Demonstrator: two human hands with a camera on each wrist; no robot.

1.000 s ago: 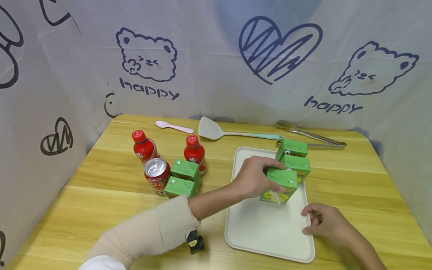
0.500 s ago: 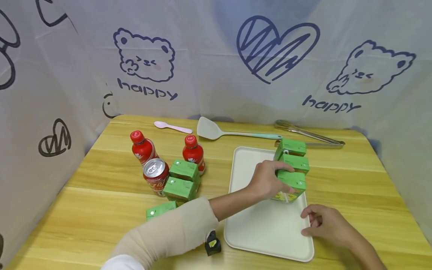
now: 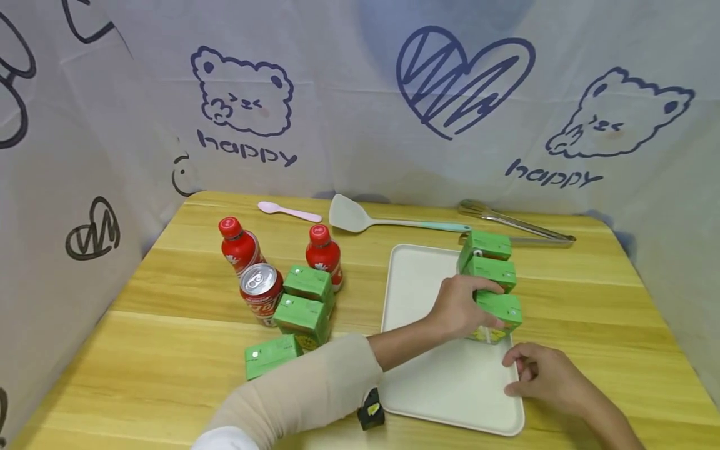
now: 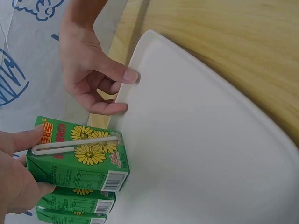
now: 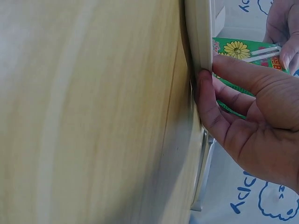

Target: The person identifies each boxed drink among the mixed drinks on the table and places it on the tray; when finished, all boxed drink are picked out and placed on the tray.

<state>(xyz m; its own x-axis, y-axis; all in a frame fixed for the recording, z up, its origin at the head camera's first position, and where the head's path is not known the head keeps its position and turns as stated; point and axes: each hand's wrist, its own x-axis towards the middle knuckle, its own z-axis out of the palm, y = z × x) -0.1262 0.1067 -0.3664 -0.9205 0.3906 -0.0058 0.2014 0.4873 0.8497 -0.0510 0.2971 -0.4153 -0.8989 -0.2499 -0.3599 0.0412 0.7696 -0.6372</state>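
Observation:
My left hand [image 3: 457, 310] grips a green drink carton [image 3: 502, 307] by its upper part, over the right side of a cream tray [image 3: 435, 390]. In the left wrist view the carton [image 4: 74, 154] shows yellow flowers and a white straw, thumb on one side and fingers on the other. Two similar green cartons [image 3: 490, 270] stand in a row just behind it, along the tray's right edge. My right hand [image 3: 554, 378] pinches the tray's right rim; in the right wrist view its thumb and fingers [image 5: 212, 109] close round the rim [image 5: 200, 35].
Left of the tray stand two red bottles [image 3: 240, 250], a red can [image 3: 261, 290] and several green cartons [image 3: 304, 312]; my left sleeve [image 3: 304, 390] partly covers one. Along the back lie a pink spoon [image 3: 289, 212], a spatula [image 3: 351, 215] and metal tongs [image 3: 523, 226].
My left hand has moved right with the carton, bringing it nearer the tray's right edge and in line with the other two. A carton formerly behind my sleeve shows. My right hand stays at the rim.

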